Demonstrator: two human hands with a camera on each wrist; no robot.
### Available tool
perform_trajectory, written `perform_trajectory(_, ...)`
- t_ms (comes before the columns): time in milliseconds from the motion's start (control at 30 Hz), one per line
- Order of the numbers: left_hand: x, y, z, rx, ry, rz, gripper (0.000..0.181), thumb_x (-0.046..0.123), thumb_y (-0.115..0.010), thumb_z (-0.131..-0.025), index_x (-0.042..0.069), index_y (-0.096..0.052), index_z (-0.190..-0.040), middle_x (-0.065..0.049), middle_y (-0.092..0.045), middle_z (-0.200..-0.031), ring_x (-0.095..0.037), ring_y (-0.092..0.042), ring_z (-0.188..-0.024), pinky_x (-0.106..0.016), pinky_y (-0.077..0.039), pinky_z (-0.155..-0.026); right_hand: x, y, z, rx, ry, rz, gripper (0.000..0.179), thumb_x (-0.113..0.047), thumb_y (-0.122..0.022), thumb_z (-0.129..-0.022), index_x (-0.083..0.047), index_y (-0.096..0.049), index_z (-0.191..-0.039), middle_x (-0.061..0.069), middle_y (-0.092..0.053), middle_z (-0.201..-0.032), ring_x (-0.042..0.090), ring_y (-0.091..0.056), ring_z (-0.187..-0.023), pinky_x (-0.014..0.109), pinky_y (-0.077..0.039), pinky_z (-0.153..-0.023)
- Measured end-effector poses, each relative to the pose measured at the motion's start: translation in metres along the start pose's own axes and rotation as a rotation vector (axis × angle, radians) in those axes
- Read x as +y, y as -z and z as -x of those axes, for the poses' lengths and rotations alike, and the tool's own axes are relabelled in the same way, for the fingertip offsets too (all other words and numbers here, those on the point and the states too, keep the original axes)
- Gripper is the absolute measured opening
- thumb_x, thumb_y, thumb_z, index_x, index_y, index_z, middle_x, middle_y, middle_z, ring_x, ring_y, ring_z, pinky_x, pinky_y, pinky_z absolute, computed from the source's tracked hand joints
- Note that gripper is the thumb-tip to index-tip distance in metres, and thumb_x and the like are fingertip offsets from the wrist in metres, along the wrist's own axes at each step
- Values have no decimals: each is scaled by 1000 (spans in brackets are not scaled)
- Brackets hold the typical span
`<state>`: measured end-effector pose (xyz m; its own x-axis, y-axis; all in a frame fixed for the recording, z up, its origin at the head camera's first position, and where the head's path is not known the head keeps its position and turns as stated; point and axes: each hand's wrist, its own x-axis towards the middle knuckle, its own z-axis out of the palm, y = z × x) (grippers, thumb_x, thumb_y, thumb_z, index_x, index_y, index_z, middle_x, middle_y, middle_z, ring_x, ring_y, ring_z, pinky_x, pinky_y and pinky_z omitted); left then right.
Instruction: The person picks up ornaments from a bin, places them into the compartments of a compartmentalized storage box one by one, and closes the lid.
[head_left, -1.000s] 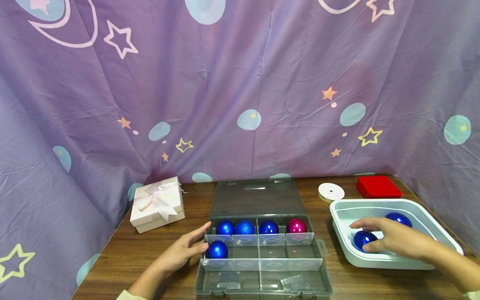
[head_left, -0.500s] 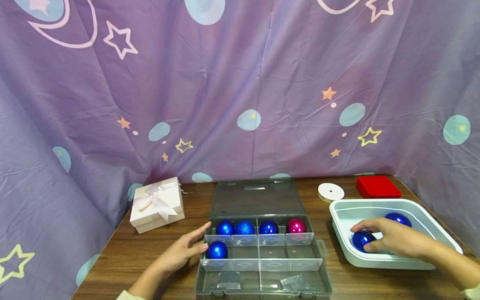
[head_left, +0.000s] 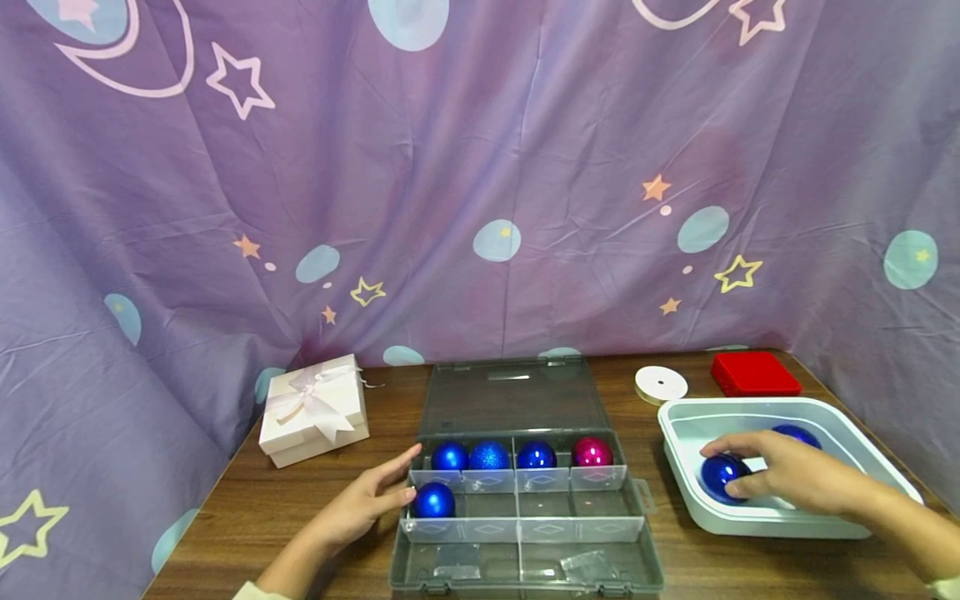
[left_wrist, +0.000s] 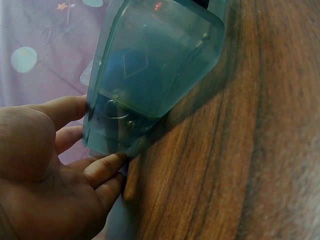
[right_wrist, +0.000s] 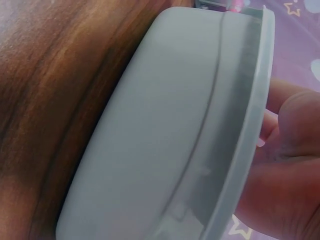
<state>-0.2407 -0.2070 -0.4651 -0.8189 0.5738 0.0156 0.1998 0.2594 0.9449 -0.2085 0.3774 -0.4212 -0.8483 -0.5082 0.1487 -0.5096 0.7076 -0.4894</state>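
Note:
My right hand (head_left: pixel 795 473) reaches into a pale tub (head_left: pixel 697 521), its thumb and fingers around a shiny dark blue bauble (head_left: pixel 718 477). Another blue bauble (head_left: pixel 797 434) lies behind that hand, partly covered by it. In the right wrist view the tub wall (right_wrist: pixel 150 120) hides the held bauble and the fingertips. My left hand (head_left: pixel 360 507) rests with extended fingers against the left side of a clear grey divided case (head_left: pixel 585 575). The left wrist view shows its fingers at the case's end wall (left_wrist: pixel 160 55).
Inside the case, the back row bears several blue baubles (head_left: pixel 489 456) and a magenta one (head_left: pixel 592 452); a matte blue bauble (head_left: pixel 434 500) sits middle-left. The raised lid (head_left: pixel 517 396) lies behind. Around stand a white gift box (head_left: pixel 315 408), a ribbon spool (head_left: pixel 661 384) and a red box (head_left: pixel 755 373).
My right hand has closed around the nearer blue bauble, which has shifted slightly left and up in the head view. The left hand stays against the case.

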Motion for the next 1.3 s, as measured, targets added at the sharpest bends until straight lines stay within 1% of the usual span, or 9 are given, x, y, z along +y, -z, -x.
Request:
perform_trajectory(200,-1,0,0,-1,-3,5,69,14,-58,-105,-2,-23,-161,-31,-17,-165,-58,-18,-149,-65,-13,-122,-9,4,0,34,2,1,38,-14,-81,-86,-5,-71,-122,11,-73,-118,-7,-57,-105,13,-47,-80)
perform_trajectory(367,-2,0,-1,-4,-10,11,69,13,-58,-105,-4,-22,-161,-32,-16,-165,-58,-17,-149,-65,-13,-122,-15,6,-1,86,28,12,38,-12,-81,-86,-6,-71,-122,8,-74,-116,-8,-57,-104,11,-47,-80)
perform_trajectory(600,-2,0,-1,-10,-3,21,69,13,-58,-105,-4,-21,-161,-32,-15,-166,-58,-16,-149,-64,-13,-122,-22,10,-4,184,81,40,42,-11,-85,-82,-7,-71,-122,-12,-72,-117,-10,-59,-106,6,-45,-82)
perform_trajectory(733,-1,0,0,-11,0,22,69,14,-57,-105,-3,-21,-162,-32,-15,-166,-57,-16,-149,-64,-14,-122,-30,13,-4,224,80,27,44,-8,-86,-81,-8,-71,-122,-16,-70,-116,-10,-59,-104,5,-45,-81)
perform_trajectory(867,-1,0,0,-8,-2,13,69,14,-57,-105,-2,-21,-162,-31,-15,-166,-57,-16,-150,-64,-14,-122,-39,16,-6,240,68,22,45,-9,-86,-80,-11,-71,-123,-14,-71,-115,-9,-59,-102,5,-45,-81)
perform_trajectory(1033,-1,0,0,-2,0,3,68,14,-57,-105,-1,-22,-162,-31,-17,-166,-57,-18,-149,-64,-14,-122,-51,20,-9,239,46,1,45,-9,-85,-82,-13,-71,-125,-6,-71,-119,-10,-58,-105,11,-53,-78)
perform_trajectory(1100,-1,0,0,-2,0,2,68,13,-57,-105,-1,-22,-162,-31,-17,-166,-57,-18,-149,-65,-14,-122,-56,21,-12,234,60,-20,46,-8,-84,-83,-14,-70,-126,-4,-69,-123,-11,-57,-108,14,-56,-77)
perform_trajectory(1200,-2,0,-1,-3,-3,2,68,13,-57,-105,-2,-22,-162,-31,-17,-166,-57,-17,-149,-65,-14,-122,-64,19,-17,235,80,-45,46,-7,-84,-84,-15,-70,-127,-8,-68,-126,-12,-55,-113,15,-57,-79)
perform_trajectory(1300,-2,1,-1,-4,-1,3,68,13,-57,-105,-1,-22,-162,-30,-17,-166,-58,-17,-149,-66,-14,-122,-72,16,-22,220,106,-91,46,-6,-82,-85,-11,-69,-129,-9,-67,-126,-11,-55,-114,15,-57,-81)
